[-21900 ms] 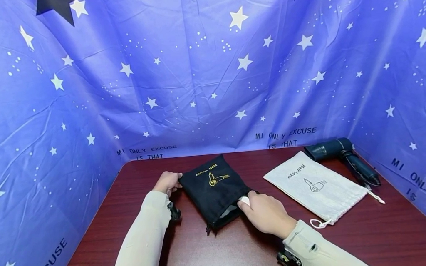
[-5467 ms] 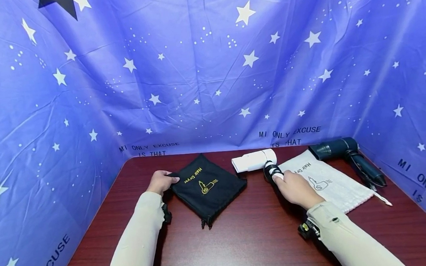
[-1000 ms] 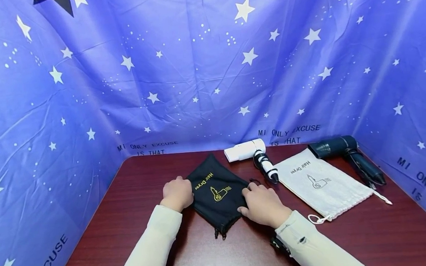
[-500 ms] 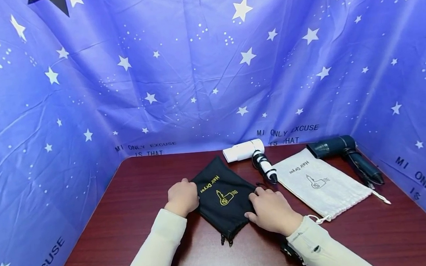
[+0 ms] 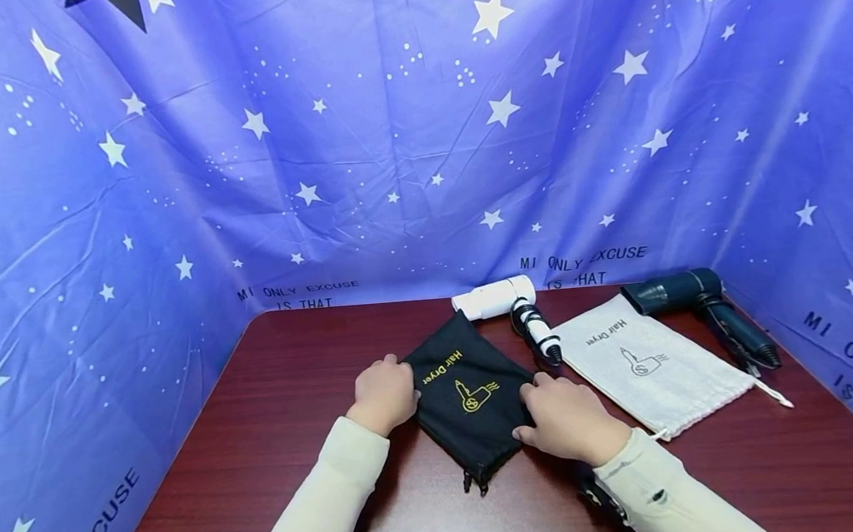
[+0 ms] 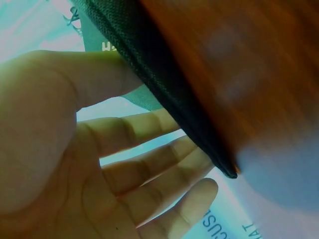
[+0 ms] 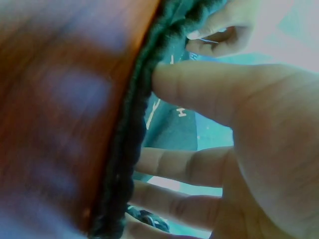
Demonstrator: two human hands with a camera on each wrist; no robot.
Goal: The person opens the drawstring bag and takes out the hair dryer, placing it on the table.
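Observation:
A black drawstring bag (image 5: 446, 415) printed with "Hair Dryer" and a yellow dryer outline lies between both hands, its gathered mouth and cord ends toward the person. My left hand (image 5: 382, 395) pinches its left corner; in the left wrist view the thumb lies on one face, the fingers on the other. At the right side, my right hand (image 5: 570, 417) grips the ruffled mouth edge (image 7: 134, 114) between thumb and fingers. Just behind the bag is a white hair dryer (image 5: 495, 298), its black cord wound round the handle; the bag's far corner reaches its nozzle.
A white drawstring bag (image 5: 606, 344) with the same print lies flat on the right. A dark hair dryer (image 5: 672, 290) sits at the back right, its nozzle over that bag's corner. Star-patterned blue cloth (image 5: 389, 177) walls in the brown table (image 5: 260, 446).
The white hair dryer left the black bag's mouth in the right hand and now lies behind it. The right hand has moved to the bag, and both hands have shifted it rightward.

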